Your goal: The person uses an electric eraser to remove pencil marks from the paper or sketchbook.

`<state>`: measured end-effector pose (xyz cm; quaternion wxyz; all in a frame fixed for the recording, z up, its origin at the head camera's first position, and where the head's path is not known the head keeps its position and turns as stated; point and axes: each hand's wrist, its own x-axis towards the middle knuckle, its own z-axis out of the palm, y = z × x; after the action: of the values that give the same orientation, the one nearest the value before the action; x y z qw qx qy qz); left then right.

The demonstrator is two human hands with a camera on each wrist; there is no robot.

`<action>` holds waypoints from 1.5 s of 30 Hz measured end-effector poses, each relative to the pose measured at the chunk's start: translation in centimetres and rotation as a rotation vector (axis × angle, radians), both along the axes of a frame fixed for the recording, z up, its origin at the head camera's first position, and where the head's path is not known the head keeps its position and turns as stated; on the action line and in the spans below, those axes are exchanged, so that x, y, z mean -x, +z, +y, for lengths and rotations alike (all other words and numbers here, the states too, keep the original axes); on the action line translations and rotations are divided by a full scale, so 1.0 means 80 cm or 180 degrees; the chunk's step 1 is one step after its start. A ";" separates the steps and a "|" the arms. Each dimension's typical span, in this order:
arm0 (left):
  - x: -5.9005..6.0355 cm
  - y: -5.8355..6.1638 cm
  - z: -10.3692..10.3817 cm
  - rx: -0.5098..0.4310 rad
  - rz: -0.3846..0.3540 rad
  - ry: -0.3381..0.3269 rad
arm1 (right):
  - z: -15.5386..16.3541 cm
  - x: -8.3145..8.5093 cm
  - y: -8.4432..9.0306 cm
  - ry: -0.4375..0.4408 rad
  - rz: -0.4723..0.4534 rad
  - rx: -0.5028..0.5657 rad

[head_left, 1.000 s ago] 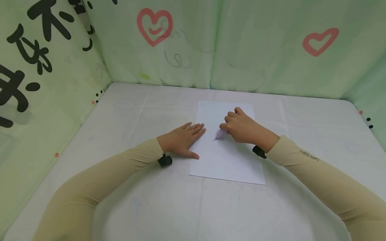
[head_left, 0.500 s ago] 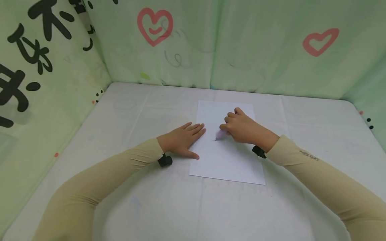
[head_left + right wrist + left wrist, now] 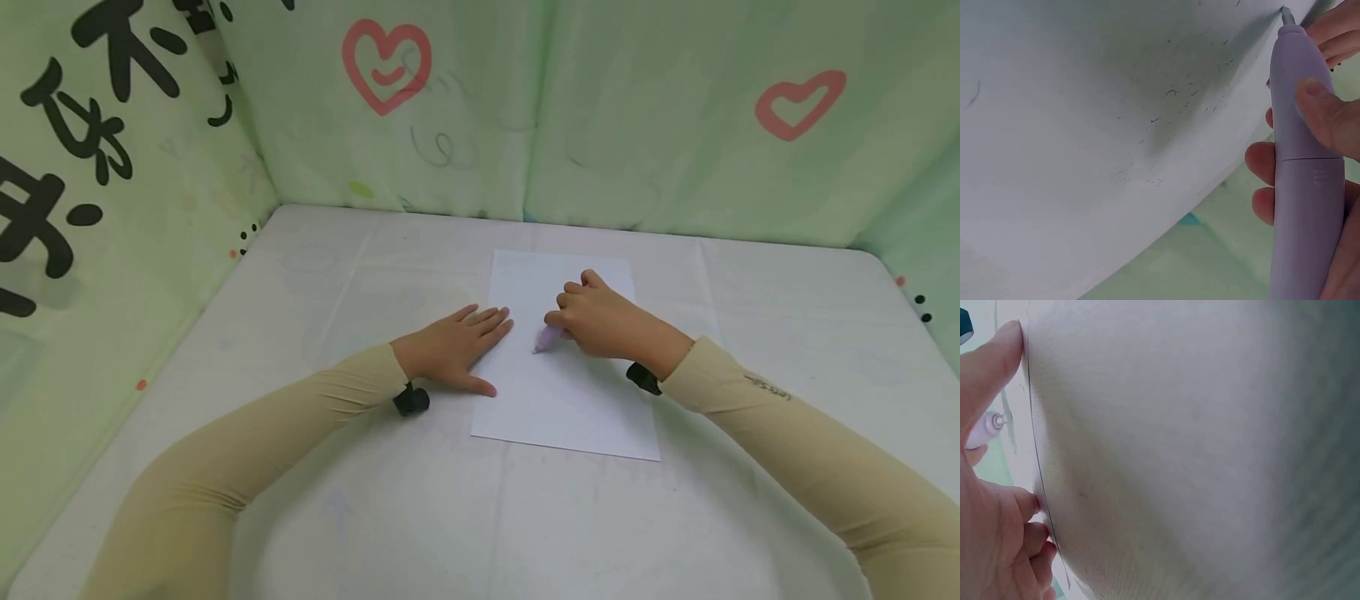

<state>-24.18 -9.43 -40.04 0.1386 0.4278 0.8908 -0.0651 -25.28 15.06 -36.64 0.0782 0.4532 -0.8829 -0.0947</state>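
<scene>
My right hand [image 3: 603, 321] grips a lavender electric eraser [image 3: 1307, 125], its fingers curled round the thick body and the thumb along the side. The narrow grey tip points down at a white sheet of paper [image 3: 562, 417], right at its surface in the head view. Dark crumbs and short specks [image 3: 1172, 94] are scattered over the paper in the right wrist view. My left hand [image 3: 457, 346] lies with spread fingers across the sheet's left edge, its fingertips and thumb resting on the paper. The eraser's far end is hidden by my right hand in the head view.
The paper lies on a table with a white cloth [image 3: 360, 508]. Green curtains [image 3: 637, 158] with pink hearts and black lettering stand behind and beside the table. A black wrist camera [image 3: 411, 400] sits under my left wrist, another [image 3: 643, 378] under my right.
The eraser's tip has shifted slightly toward me on the paper, my right hand moving a little with it. My left hand stays in place.
</scene>
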 end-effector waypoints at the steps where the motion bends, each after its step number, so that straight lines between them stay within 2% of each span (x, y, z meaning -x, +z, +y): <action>1: 0.000 0.000 0.000 -0.0001 -0.0005 0.0000 | 0.000 0.000 0.000 -0.0003 0.0007 -0.0002; 45: 0.001 0.001 0.002 -0.0016 -0.0010 -0.0032 | -0.007 0.000 0.002 -0.0032 0.0008 -0.0061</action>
<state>-24.28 -9.31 -39.99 0.1387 0.4326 0.8886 -0.0629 -25.27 14.54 -36.49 0.0744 0.4494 -0.8841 -0.1041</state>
